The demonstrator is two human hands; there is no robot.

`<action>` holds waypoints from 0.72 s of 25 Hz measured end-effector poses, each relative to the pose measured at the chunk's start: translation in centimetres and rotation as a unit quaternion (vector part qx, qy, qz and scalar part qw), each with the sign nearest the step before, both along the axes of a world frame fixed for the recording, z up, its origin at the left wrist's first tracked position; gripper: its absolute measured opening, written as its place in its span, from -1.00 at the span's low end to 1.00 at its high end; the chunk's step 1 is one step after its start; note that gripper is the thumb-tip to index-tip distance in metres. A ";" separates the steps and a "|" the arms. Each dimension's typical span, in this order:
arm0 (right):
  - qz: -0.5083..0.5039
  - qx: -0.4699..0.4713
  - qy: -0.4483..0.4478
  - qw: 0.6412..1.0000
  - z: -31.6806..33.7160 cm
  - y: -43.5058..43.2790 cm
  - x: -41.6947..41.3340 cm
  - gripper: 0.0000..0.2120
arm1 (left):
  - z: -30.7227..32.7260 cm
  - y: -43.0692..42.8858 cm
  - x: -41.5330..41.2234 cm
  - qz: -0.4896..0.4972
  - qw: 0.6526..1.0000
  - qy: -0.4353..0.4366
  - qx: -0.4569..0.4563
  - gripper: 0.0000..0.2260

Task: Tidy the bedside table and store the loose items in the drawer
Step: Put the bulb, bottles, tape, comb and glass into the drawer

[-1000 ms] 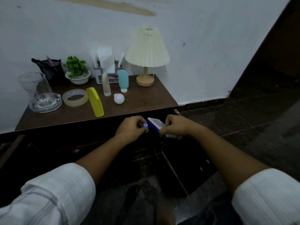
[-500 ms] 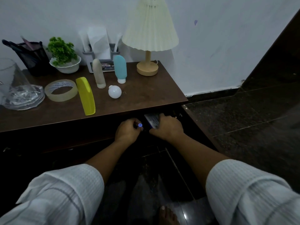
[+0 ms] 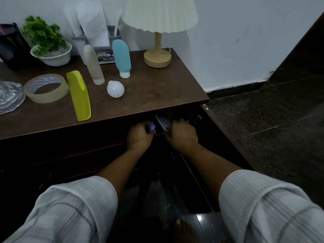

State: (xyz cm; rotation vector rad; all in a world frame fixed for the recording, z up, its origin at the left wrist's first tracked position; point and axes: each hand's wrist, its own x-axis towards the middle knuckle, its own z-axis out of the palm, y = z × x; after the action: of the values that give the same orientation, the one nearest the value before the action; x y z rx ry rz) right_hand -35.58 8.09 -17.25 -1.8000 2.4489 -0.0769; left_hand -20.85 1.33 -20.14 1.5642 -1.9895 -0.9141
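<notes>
My left hand [image 3: 140, 135] is closed around a small item with a blue cap [image 3: 152, 128]. My right hand [image 3: 181, 135] grips a small flat box [image 3: 164, 122], tilted, just under the front edge of the brown bedside table [image 3: 154, 90]. Both hands reach into the dark open drawer [image 3: 201, 120]; its inside is too dark to make out. On the tabletop lie a yellow comb [image 3: 79, 95], a roll of clear tape [image 3: 46, 88], a white bulb [image 3: 115, 88], a beige tube [image 3: 93, 64] and a blue tube [image 3: 121, 57], both standing upright.
A lamp [image 3: 157, 30] stands at the back right. A tissue holder [image 3: 95, 39], potted plant [image 3: 47, 41], black pen cup [image 3: 11, 48] and glass dish [image 3: 8, 97] line the back and left. Dark tiled floor [image 3: 271, 123] lies to the right. My bare foot [image 3: 184, 228] shows below.
Both hands moved forward under the table's edge into the drawer with their items. The view came closer to the table.
</notes>
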 end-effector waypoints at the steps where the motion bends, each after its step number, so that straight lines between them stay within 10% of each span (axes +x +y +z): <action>1: 0.011 -0.008 0.002 1.000 -0.2 0.6 -0.1 -0.51 | 0.0 0.1 0.1 0.006 1.000 0.005 -0.002 -0.79; 18: 0.039 0.047 0.075 0.995 -1.3 2.0 1.1 -0.30 | -0.1 -0.5 -1.5 0.003 1.000 0.008 0.015 -0.82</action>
State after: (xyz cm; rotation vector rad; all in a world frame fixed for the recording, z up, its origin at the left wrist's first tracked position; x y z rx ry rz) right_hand -34.52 10.07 -18.51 -1.9227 2.4310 0.1832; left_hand -22.38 0.83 -20.23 1.5738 -1.9677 -0.9548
